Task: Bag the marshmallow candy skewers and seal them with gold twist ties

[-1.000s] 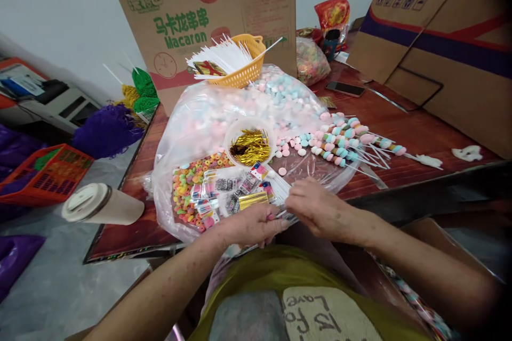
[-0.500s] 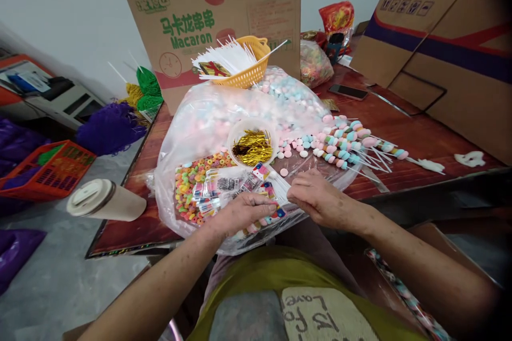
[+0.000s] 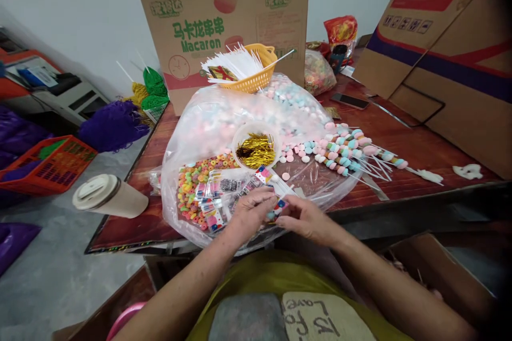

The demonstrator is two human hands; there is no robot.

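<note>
My left hand (image 3: 253, 210) is closed round a narrow clear wrapper (image 3: 281, 204) printed with coloured patches, with pale candy partly visible inside. Thumb and fingers of my right hand (image 3: 307, 218) pinch the same wrapper from the other side. Just beyond the hands lie white sticks (image 3: 283, 186) and a stack of printed wrappers (image 3: 224, 185). Ring-shaped candies (image 3: 188, 192) in orange, yellow and green spread to the left. A clear round tub (image 3: 276, 144) of gold twist ties (image 3: 256, 150) stands behind the wrappers. My fingers hide most of the wrapper.
Marshmallow skewers (image 3: 344, 152) are piled at right on the plastic sheet. Behind, a yellow basket (image 3: 250, 82) of white sticks rests on a bag of marshmallows (image 3: 224, 117). Cardboard boxes (image 3: 192, 58) stand at back. A lidded cup (image 3: 128, 197) and a phone (image 3: 350, 100) are on the table.
My right hand has come down from beside the white sticks to the wrapper, its fingers now against it. My left hand has kept hold of the wrapper. The view has shifted slightly.
</note>
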